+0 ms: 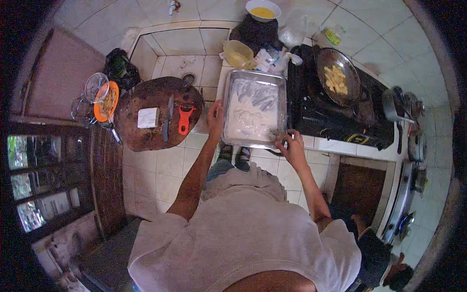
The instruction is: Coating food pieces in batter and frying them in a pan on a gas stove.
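Observation:
A rectangular metal baking tray (285, 84) in front of me holds thick white batter (248, 118), smeared thinly toward its far end. My left hand (215, 118) is at the tray's left side, fingers pointing away from me, with no object seen in it. At the near right corner, my right hand (293, 148) has bent fingertips at the rim and the batter's edge. Whether those fingers grip anything is unclear. Left of the tray, a round wooden board (146, 93) carries a white block (148, 118), a knife (169, 118) and a red peeler (185, 119).
A wok (355, 78) with yellowish food pieces sits on the black stove (310, 109) at right. Behind the tray are a yellow plastic bowl (239, 54), plastic bags (271, 60) and a white bowl of yellow liquid (262, 11). An orange plate (113, 95) stands left; another person (375, 255) is lower right.

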{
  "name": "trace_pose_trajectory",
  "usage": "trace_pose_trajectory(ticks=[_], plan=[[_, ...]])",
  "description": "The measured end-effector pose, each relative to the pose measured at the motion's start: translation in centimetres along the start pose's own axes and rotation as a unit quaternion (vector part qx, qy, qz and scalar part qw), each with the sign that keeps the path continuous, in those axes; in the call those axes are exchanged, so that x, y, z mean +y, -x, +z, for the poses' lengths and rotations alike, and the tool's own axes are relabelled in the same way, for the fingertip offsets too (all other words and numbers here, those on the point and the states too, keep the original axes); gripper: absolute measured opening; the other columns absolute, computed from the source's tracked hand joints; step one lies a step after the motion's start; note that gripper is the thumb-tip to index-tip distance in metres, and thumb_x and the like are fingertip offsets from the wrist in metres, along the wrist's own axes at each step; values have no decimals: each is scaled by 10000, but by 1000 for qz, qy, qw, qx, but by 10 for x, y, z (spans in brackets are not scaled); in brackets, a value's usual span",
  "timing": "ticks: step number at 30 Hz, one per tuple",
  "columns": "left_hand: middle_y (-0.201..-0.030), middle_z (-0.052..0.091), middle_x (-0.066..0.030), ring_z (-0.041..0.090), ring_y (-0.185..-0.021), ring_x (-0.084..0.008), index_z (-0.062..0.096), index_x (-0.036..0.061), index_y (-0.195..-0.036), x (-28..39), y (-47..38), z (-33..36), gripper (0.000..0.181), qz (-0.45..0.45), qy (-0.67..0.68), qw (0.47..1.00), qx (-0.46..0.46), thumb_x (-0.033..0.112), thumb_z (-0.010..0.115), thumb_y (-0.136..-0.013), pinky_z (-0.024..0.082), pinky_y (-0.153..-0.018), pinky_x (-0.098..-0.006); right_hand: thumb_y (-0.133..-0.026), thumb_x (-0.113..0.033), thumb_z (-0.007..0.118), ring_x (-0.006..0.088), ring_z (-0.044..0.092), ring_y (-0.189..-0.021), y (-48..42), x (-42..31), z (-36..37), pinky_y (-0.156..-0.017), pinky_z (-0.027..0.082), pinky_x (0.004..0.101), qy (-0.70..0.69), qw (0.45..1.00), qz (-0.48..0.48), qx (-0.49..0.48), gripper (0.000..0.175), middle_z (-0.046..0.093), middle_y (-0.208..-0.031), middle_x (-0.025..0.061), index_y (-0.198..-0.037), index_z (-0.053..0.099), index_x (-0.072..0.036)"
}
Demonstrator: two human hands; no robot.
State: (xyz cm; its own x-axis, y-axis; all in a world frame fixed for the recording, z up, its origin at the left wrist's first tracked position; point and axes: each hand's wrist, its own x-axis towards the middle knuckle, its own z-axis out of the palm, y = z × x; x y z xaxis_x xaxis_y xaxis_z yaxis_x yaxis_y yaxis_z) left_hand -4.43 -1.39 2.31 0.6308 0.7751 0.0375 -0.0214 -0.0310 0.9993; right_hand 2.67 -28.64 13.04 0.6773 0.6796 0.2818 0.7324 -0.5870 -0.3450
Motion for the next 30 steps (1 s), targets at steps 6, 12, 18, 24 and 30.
trace_pose_trajectory(ticks=[6, 12, 18, 24, 30], plan=[[-1042, 522, -85, 460, -995, -160, 502, -1, -1059, 37, 39, -41, 263, -16, -49, 995, 80, 136, 462, -838, 333, -878, -265, -717, -194, 616, 283, 504, -834, -25, -16, 46, -731, 395, 328, -220, 968, 62, -106, 207, 504, -883, 156, -809, 564, -16], [-995, 530, -54, 464, -929, -120, 517, 18, -1027, 34, 84, -94, 256, -108, -6, 978, 176, 203, 455, -861, 338, -838, -235, -712, -105, 609, 297, 469, -885, -60, -104, 73, -798, 380, 336, -342, 915, -82, -199, 161, 464, -915, 141, -821, 536, -12], [-968, 545, -39, 475, -908, -96, 517, 18, -1034, 68, 101, -163, 242, -51, 30, 970, 236, 173, 447, -863, 367, -805, -233, -700, -97, 639, 251, 471, -842, -83, -190, 113, -746, 403, 341, -357, 903, -162, -176, 256, 453, -909, 117, -890, 480, -36], [-975, 552, -42, 490, -872, -92, 524, 35, -1038, 68, 77, -257, 233, -26, -8, 952, 305, 155, 480, -843, 383, -773, -231, -752, -147, 602, 173, 502, -800, -122, -301, 169, -696, 415, 281, -445, 831, -223, -247, 226, 494, -852, 75, -927, 499, -49], [-989, 531, -109, 514, -916, -194, 519, 20, -1023, 59, 14, -359, 277, 9, -88, 923, 376, 172, 542, -793, 396, -782, -299, -775, -136, 559, 129, 526, -746, -171, -415, 217, -652, 423, 249, -457, 806, -167, -337, 178, 518, -905, 46, -931, 522, -61]])
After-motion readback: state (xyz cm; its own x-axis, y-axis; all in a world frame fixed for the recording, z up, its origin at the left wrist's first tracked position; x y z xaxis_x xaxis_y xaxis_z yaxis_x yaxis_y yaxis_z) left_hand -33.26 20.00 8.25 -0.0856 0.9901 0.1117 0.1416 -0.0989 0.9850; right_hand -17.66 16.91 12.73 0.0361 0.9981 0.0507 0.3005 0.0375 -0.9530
